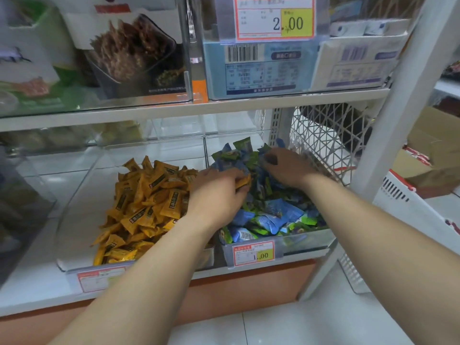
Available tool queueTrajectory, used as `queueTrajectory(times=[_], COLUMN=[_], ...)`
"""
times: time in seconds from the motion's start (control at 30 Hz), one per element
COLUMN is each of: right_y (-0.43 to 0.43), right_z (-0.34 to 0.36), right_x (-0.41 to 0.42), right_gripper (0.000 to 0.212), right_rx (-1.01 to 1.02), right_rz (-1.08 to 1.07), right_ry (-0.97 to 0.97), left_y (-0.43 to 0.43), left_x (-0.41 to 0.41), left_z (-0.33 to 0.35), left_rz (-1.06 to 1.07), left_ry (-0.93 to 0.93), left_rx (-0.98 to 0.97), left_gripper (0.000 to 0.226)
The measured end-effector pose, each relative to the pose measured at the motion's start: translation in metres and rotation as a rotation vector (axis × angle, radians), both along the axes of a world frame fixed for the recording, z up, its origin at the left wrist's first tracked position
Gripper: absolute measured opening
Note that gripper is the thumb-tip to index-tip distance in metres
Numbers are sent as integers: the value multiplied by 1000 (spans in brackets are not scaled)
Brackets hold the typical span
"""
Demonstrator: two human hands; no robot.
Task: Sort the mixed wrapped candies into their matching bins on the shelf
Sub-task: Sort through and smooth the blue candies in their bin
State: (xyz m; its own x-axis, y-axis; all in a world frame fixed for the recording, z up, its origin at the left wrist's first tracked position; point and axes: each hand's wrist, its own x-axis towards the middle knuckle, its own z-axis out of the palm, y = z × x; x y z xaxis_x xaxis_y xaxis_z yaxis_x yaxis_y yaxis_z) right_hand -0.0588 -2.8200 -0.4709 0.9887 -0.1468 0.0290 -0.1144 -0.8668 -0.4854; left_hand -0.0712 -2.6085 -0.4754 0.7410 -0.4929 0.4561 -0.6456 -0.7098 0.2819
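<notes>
Your left hand (219, 189) pinches an orange candy (243, 182) over the blue and green candies (273, 212) in the right bin (302, 241). Your right hand (288, 168), at two o'clock from it, rests on that pile with its fingers bent; I cannot tell whether it grips anything. The orange pile (144, 202) lies at nine o'clock.

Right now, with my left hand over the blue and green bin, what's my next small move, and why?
Probably swing the left hand leftward and drop its orange candies onto the orange pile; it pinches them above the blue-green bin, where they don't belong.

Orange candies (146, 195) bear dark labels; the other candies (273, 212) are blue and green.
</notes>
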Motion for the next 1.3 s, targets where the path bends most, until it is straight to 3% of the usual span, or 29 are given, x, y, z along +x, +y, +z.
queueTrajectory(times=[0.2,0.3,0.47,0.57,0.73,0.83,1.0,1.1,1.23,1.3], right_y=[-11,-10,-6,-8,-13,-13,-9,-4,10,14], right_z=[-6,-2,7,10,7,8,9,12,17,19], right_x=[8,4,-4,-9,-23,-29,-25,-20,-11,-9], right_gripper=[38,28,15,1,8,20,13,24,55,53], right_rx=[-128,-99,4,170,283,363,326,279,93,75], right_rz=[-65,-13,-17,-101,-161,-108,-91,-62,59,53], right_ry=[284,384,257,126,32,80,197,198,287,282], left_y=[3,5,10,15,14,10,5,4,3,4], left_x=[3,4,6,10,11,10,10,9,8,7], left_z=[-2,-3,0,1,3,3,-1,-3,-3,-3], left_rz=[-31,-42,-93,-141,-131,-101,-80,-69,-68,-71], left_ry=[22,27,85,135,206,201,140,126,97,104], left_rx=[-13,-14,-24,-41,-53,-45,-44,-41,-46,-62], left_gripper=[27,27,28,27,27,28,29,28,25,24])
